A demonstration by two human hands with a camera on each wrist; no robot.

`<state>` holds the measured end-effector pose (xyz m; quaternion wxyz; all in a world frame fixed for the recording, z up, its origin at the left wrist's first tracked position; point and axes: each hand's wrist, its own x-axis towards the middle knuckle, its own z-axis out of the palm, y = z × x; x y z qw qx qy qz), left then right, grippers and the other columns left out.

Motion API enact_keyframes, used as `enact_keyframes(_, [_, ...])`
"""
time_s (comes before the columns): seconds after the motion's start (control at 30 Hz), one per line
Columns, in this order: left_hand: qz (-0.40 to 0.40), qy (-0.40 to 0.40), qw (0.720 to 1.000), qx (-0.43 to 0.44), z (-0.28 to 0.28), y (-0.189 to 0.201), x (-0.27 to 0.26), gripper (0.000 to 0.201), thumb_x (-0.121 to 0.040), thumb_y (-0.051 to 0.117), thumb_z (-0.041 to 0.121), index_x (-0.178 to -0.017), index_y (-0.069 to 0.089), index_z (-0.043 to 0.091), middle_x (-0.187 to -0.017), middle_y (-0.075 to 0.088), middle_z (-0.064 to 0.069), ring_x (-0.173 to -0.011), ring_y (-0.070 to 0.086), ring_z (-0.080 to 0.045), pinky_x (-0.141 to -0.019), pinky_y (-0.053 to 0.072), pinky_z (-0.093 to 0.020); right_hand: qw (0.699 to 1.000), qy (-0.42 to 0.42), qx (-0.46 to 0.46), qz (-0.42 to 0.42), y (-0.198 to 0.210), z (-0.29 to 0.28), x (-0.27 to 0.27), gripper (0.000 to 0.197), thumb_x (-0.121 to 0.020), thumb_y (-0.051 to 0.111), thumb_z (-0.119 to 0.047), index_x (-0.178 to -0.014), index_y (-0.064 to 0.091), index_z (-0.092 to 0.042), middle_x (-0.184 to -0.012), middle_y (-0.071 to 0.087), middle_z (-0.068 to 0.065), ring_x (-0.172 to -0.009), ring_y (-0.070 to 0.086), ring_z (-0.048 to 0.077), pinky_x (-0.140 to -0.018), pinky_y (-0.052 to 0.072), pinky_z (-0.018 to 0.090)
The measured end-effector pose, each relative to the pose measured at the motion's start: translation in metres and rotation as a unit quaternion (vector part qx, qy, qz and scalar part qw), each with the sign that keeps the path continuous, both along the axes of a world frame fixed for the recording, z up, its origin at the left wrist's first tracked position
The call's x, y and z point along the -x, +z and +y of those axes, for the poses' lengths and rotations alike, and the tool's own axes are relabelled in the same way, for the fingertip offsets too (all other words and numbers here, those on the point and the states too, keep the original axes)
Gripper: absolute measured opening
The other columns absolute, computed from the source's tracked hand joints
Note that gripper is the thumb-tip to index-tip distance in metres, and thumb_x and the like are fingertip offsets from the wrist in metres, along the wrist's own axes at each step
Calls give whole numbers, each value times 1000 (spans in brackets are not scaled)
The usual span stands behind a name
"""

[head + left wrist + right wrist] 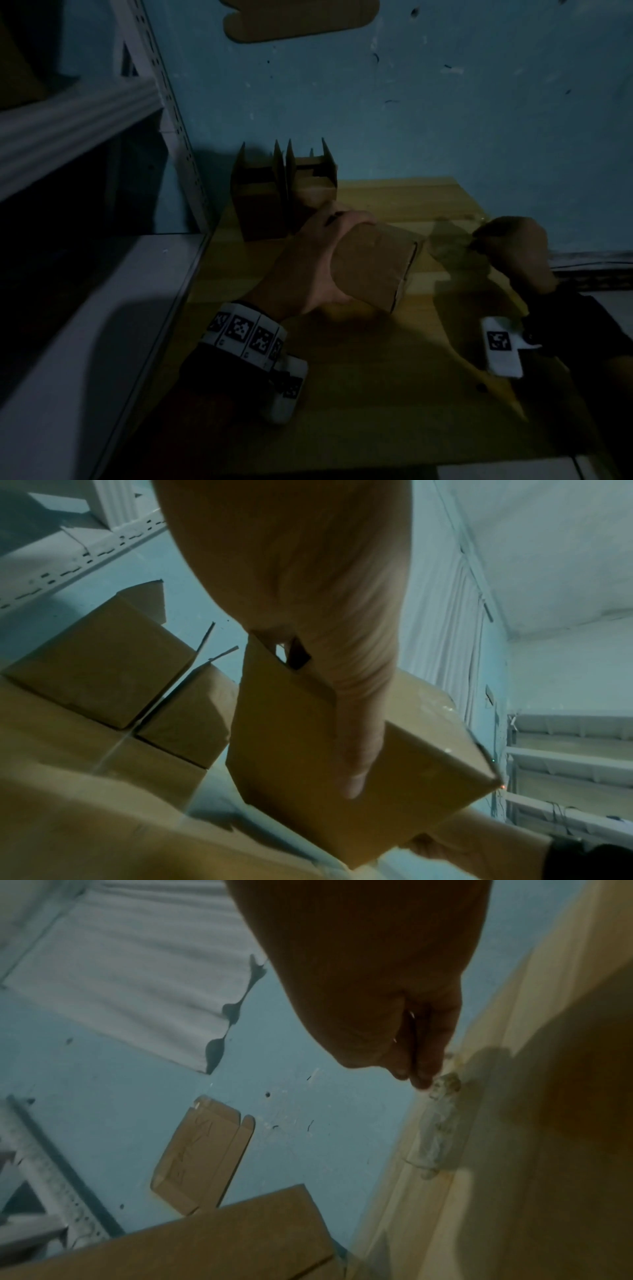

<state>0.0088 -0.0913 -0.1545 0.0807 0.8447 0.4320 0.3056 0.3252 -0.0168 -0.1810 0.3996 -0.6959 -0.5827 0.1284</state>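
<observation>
The cardboard box [373, 263] is tilted over the middle of the wooden table [359, 394]. The left hand [308, 260] clasps it, thumb laid along one face and fingers curled over the far edge. Just to its right, the right hand [513, 253] pinches one end of a crumpled strip of clear film [441, 1123] that lies on the tabletop. Two open cartons [260, 198] stand behind, against the blue wall [445, 120].

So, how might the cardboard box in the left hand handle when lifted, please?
Probably light, since the left hand alone holds the cardboard box tilted. Likely stiff: its faces look flat under the fingers.
</observation>
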Motion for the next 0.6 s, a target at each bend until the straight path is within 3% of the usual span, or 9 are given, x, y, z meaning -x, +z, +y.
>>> enact_keyframes(0.07, [23, 19, 999, -15, -1, 2, -1, 103, -55, 93, 35, -141, 37, 28, -141, 33, -3, -128, 39, -20, -100, 46, -50, 1000, -18, -11, 1, 1, 0, -1, 23, -74, 86, -6, -94, 76, 1, -87, 74, 18, -71, 64, 22, -68, 46, 30])
enact_keyframes(0.13, [51, 41, 997, -42, -3, 5, -2, 102, -55, 93, 34, -142, 40, 24, -143, 33, -5, -128, 38, -21, -102, 44, -44, 999, -12, -31, 18, 1, 1, 2, 26, -74, 86, -6, -97, 77, 0, -93, 75, 18, -79, 65, 21, -72, 45, 29])
enact_keyframes(0.23, [98, 69, 989, -81, -4, 7, -2, 103, -54, 93, 33, -142, 41, 23, -145, 32, -6, -129, 37, -22, -100, 39, -37, 995, 26, -43, 86, 7, -3, 15, 13, -83, 74, -2, -97, 76, -2, -92, 73, 16, -73, 64, 17, -63, 49, 23])
enact_keyframes(0.33, [106, 81, 987, -84, -3, 6, 2, 105, -53, 94, 30, -142, 39, 24, -147, 31, -6, -130, 37, -25, -98, 44, -40, 988, 64, -33, 140, 9, -3, 25, 11, -83, 71, -2, -80, 73, -13, -87, 74, 17, -75, 68, 22, -70, 53, 32])
enact_keyframes(0.4, [104, 78, 987, -95, -3, 6, 4, 103, -53, 93, 27, -140, 39, 24, -146, 33, -8, -131, 38, -27, -97, 47, -43, 983, 92, -21, 158, 12, -7, 33, 13, -88, 69, -7, -78, 72, -15, -85, 75, 13, -75, 69, 19, -72, 54, 34])
enact_keyframes(0.5, [102, 72, 985, -121, -2, 6, 5, 99, -55, 92, 26, -138, 38, 24, -146, 35, -12, -131, 40, -30, -96, 49, -44, 957, 167, 23, 235, 19, -18, 50, 17, -99, 62, -22, -94, 73, -11, -98, 77, 13, -86, 73, 19, -82, 56, 30])
enact_keyframes(0.6, [112, 81, 982, -130, -1, 6, 6, 99, -55, 93, 26, -136, 36, 25, -145, 34, -12, -132, 39, -31, -94, 49, -44, 914, 277, 82, 284, 25, -31, 67, 38, -96, 57, -46, -121, 69, -21, -117, 75, 2, -108, 71, 17, -87, 54, 33])
